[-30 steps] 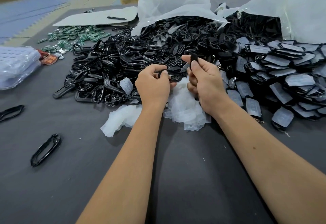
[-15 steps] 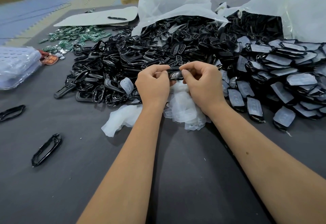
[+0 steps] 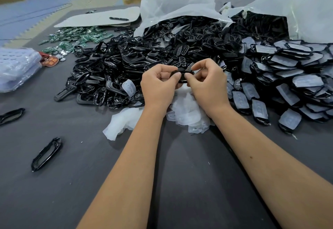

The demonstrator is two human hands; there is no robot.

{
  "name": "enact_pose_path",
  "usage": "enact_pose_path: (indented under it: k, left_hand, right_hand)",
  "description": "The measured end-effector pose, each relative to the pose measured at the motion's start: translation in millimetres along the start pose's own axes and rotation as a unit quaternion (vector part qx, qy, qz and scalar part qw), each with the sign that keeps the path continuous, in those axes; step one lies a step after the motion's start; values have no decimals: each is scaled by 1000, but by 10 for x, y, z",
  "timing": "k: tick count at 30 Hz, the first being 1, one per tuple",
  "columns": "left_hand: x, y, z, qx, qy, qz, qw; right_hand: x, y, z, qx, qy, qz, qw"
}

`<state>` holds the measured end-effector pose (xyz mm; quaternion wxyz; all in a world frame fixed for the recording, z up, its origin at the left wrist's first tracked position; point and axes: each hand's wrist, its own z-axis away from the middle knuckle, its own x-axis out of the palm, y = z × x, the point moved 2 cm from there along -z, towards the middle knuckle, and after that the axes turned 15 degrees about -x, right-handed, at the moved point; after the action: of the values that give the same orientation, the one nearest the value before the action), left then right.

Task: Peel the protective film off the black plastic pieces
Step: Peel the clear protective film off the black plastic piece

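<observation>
A small black plastic piece [image 3: 183, 74] is held above the table between both hands. My left hand [image 3: 158, 86] pinches its left end with thumb and forefinger. My right hand [image 3: 207, 82] pinches its right end, fingers curled over it. Whether film still covers the piece is hidden by the fingers. Below the hands lies a heap of peeled clear film [image 3: 189, 113]. To the right lie several black pieces with whitish film on them [image 3: 288, 91]. A big pile of bare black pieces [image 3: 126, 66] spreads behind and to the left.
Two white plastic bags [image 3: 176, 5] spill black parts at the back. Green circuit boards [image 3: 77, 35] and a white board with a pen [image 3: 100, 17] lie far left. A clear tray stack [image 3: 16, 66] sits at the left edge. Two black frames [image 3: 46, 154] lie on the grey table.
My right hand has come down from its raised position and joined the left hand on the black piece. Both hands now pinch it closer together, slightly higher over the pile.
</observation>
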<state>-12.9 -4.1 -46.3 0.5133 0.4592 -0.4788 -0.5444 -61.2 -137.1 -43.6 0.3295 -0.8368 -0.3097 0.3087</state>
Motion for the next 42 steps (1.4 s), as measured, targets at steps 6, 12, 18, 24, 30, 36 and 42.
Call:
enact_pose_path:
  k: [6,12,18,24,30,36,42]
  left_hand:
    - [-25,25,6,-42,-40,100,993]
    - [-16,22,-12,-36,-62,83,994]
    - [-8,-16,-30,-18,-29,49,998]
    - [-28,-7,-51,34,32,78,996]
    - [-79,-12,-107,12,86,158,984]
    - [-78,-14,-130,-1,103,169,980]
    - [-74,-5,-128,-12,102,170,980]
  right_hand:
    - [-15,71,-15,55,12,-22,998]
    - [-2,95,-5,85,-7,-110,990]
    - [19,94,5,72,-2,-68,995]
    - [-5,83,3,98,18,-101,990]
    - [29,15,26,3,-127,72,989]
    - [124,-71,77,-38,-197,149,968]
    - [79,-75,72,-63,-138,69,986]
